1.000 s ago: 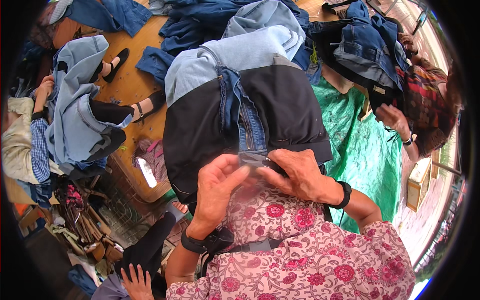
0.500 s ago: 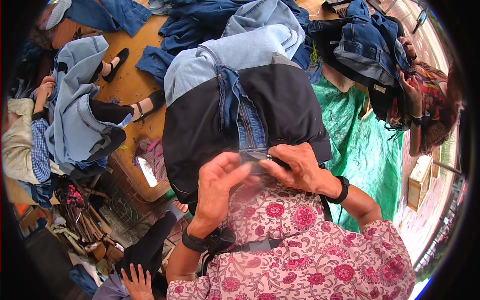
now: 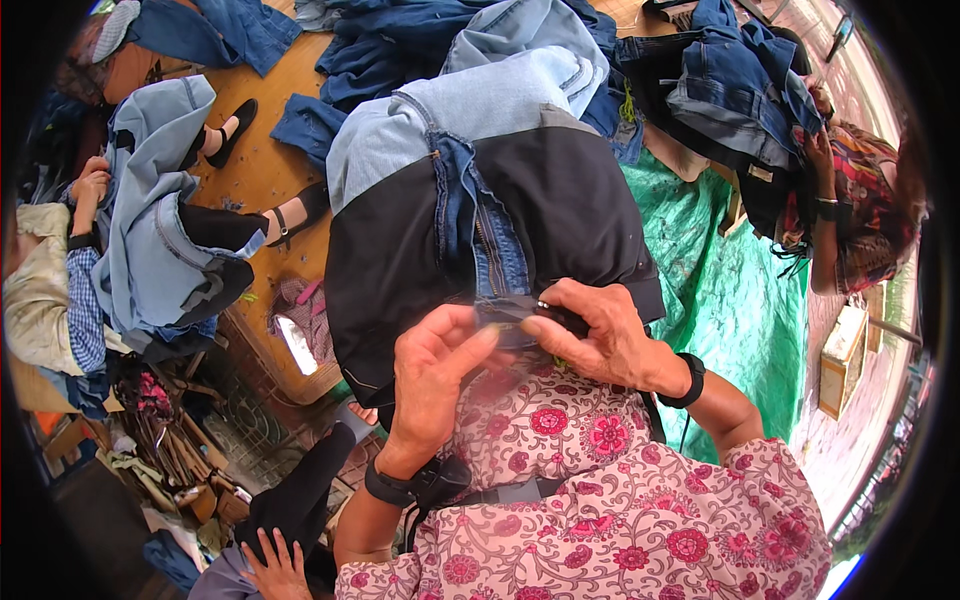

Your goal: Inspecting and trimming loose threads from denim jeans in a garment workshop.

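Across my lap lies a pair of jeans point(image 3: 400, 245), with light blue denim at the far end, a broad black fabric part nearer me and a dark blue zip fly down the middle. My left hand point(image 3: 435, 365) pinches the near edge below the zip between thumb and fingers; its fingertips are slightly blurred. Facing it, my right hand point(image 3: 605, 335) grips the same edge, thumb toward my left thumb. Something dark with small pale dots shows between the right thumb and forefinger, mostly hidden. Greyish cloth stretches between the two hands.
A heap of blue jeans point(image 3: 380, 60) covers the far side of the wooden table point(image 3: 250, 180). At left a person holds light blue jeans point(image 3: 150, 190); at right another handles dark jeans point(image 3: 740, 90). Green sheeting point(image 3: 740, 300) hangs at right. Another person's hand point(image 3: 275, 565) rests low left.
My hands stay at the jeans' near edge with only slight finger shifts, the right thumb a little lower. The person at right has moved their hands on the dark jeans.
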A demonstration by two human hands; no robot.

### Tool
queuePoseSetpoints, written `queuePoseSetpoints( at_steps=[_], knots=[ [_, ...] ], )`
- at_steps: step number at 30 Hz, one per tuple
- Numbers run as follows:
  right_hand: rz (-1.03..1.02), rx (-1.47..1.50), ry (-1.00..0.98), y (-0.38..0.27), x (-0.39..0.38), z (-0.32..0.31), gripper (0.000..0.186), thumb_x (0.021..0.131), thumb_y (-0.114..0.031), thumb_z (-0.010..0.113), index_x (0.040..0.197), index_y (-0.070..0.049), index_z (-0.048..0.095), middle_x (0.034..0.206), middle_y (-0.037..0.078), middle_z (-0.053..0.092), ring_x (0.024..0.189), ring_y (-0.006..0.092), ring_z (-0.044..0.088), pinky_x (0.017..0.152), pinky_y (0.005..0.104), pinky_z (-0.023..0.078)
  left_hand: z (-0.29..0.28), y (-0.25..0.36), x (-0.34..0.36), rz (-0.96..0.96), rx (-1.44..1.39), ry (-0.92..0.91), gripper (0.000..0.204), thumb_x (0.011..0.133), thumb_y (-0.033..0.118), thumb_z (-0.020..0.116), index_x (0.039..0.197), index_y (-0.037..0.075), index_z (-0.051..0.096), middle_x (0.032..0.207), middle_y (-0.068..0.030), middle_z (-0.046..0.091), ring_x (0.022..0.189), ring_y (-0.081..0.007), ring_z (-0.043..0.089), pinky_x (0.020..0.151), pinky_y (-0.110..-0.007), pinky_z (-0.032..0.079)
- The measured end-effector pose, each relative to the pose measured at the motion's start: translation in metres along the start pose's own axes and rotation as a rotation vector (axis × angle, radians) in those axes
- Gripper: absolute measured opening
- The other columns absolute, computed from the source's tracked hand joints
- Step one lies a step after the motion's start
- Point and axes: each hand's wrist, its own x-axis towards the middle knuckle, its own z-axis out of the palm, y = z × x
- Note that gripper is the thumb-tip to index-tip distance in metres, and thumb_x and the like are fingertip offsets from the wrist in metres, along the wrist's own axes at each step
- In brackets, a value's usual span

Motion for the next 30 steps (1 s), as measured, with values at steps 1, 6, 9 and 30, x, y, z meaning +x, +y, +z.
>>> queuePoseSetpoints(
  at_steps=[1,6,9,30],
  knots=[
    [-0.001,0.001,-0.002,-0.002,-0.001,-0.001,0.024,0.089,-0.023,0.071,0.089,-0.001,0.064,0.069,0.014,0.064,0.055,0.0274,0.064,0.05,0.0357,0.047,0.0,0.0,0.0,0.003,0.008,0.003,0.013,0.094,0.005,0.062,0.103,-0.004,0.063,0.092,-0.0118,0.071,0.076,-0.0173,0.07,0.073,-0.028,0.056],
    [-0.039,-0.111,-0.15,-0.008,-0.001,-0.004,0.025,0.088,-0.023,0.072,0.089,-0.001,0.062,0.069,0.016,0.063,0.057,0.0318,0.064,0.05,0.0388,0.048,-0.001,-0.001,0.001,0.006,0.002,0.014,0.014,0.093,0.005,0.062,0.103,-0.005,0.063,0.091,-0.0117,0.071,0.076,-0.0173,0.07,0.073,-0.028,0.056],
    [0.093,-0.007,0.053,-0.012,-0.006,0.002,0.024,0.088,-0.022,0.072,0.09,-0.001,0.061,0.069,0.016,0.062,0.055,0.0315,0.063,0.049,0.0394,0.047,0.002,0.001,0.0,0.005,0.01,0.025,0.014,0.093,0.005,0.062,0.104,-0.005,0.063,0.092,-0.012,0.071,0.076,-0.0174,0.07,0.073,-0.028,0.056],
    [-0.169,-0.177,-0.14,0.0,0.01,-0.011,0.031,0.086,-0.025,0.071,0.074,-0.003,0.054,0.062,0.013,0.057,0.052,0.032,0.058,0.046,0.0402,0.044,-0.001,-0.002,-0.001,0.045,0.069,0.005,0.018,0.098,0.01,0.056,0.107,-0.005,0.063,0.096,-0.0116,0.071,0.079,-0.0146,0.069,0.077,-0.026,0.054]
  ],
)
